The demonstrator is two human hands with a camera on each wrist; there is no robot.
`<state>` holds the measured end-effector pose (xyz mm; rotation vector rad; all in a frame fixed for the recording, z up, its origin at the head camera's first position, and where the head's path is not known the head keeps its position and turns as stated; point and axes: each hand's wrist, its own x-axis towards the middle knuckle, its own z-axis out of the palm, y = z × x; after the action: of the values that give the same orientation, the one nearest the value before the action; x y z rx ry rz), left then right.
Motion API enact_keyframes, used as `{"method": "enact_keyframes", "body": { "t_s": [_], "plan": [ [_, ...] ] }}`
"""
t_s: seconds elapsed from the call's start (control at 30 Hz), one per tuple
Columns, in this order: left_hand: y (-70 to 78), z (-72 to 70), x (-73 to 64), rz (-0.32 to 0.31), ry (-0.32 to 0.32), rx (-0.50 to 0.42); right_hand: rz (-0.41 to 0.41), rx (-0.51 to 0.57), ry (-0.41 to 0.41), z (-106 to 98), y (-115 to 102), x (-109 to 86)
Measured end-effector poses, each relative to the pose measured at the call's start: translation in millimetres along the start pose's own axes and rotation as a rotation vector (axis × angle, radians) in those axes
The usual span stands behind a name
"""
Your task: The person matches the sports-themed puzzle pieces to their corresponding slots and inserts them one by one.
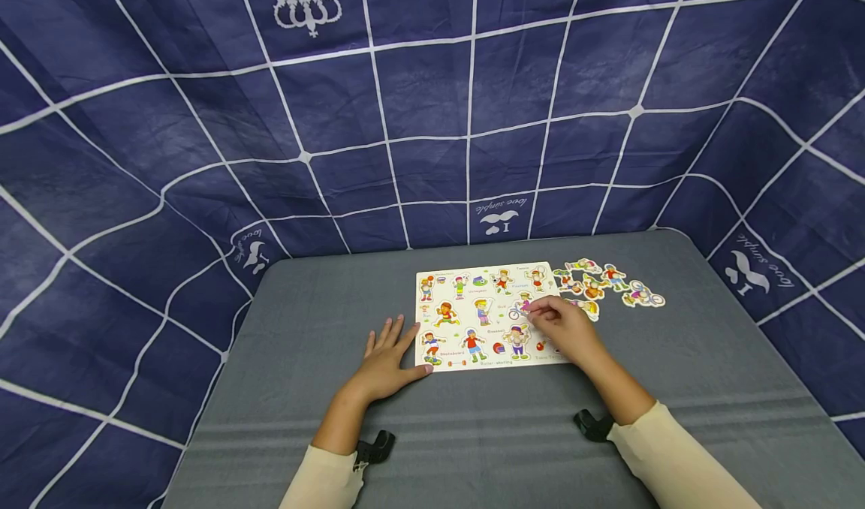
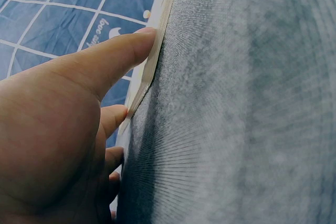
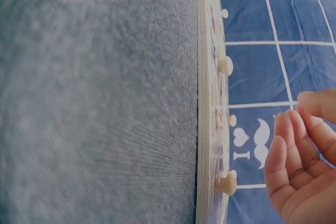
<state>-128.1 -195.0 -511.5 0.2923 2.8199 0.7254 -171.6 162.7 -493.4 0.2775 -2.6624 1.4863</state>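
Observation:
A white wooden puzzle board point(image 1: 500, 326) with printed sports figures lies on the grey table, small round knobs point(image 3: 226, 65) standing up from its face. My left hand point(image 1: 385, 366) is spread at its left end. The left thumb point(image 2: 134, 48) touches the board's edge, and the other fingertips are close to its corner. Over the right part of the board is my right hand point(image 1: 562, 327), overlapping a cyclist picture point(image 1: 522, 306). In the right wrist view its fingers point(image 3: 283, 156) are loosely bent, raised off the board, and nothing shows between them.
Several loose figure pieces point(image 1: 595, 289) lie right of the board, among them a bicycle piece point(image 1: 643, 294) farthest out. Grey cloth covers the table point(image 1: 324, 291). A blue curtain with white lines point(image 1: 432, 171) hangs behind and at both sides.

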Motion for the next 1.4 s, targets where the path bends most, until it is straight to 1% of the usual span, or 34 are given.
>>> {"method": "enact_keyframes", "body": {
  "t_s": [0.13,0.3,0.47,0.67,0.93,1.1,1.23,1.4],
  "plan": [
    [-0.7,0.9,-0.1,-0.001,-0.002,0.002,-0.017,0.044,0.024,-4,2,0.8],
    [-1.8,1.6,0.4,-0.001,-0.003,0.002,-0.003,0.116,0.024,-12,3,1.1],
    [-2.7,2.5,0.9,-0.002,-0.003,0.002,-0.011,0.135,0.045,-20,6,1.4],
    [-2.2,2.7,0.6,-0.007,-0.005,0.003,0.006,0.098,0.08,-30,11,2.8],
    [-2.2,2.9,0.8,-0.009,-0.005,0.001,-0.013,0.007,0.148,-42,24,8.0],
    [-2.3,2.9,1.1,-0.009,-0.006,0.004,0.026,-0.029,0.168,-51,34,9.7],
    [-1.8,2.0,1.1,-0.01,-0.005,0.002,0.054,-0.071,0.163,-57,41,12.1],
    [-1.9,1.7,1.3,-0.006,-0.005,-0.002,0.08,-0.134,0.112,-64,47,15.2]
  ]
}}
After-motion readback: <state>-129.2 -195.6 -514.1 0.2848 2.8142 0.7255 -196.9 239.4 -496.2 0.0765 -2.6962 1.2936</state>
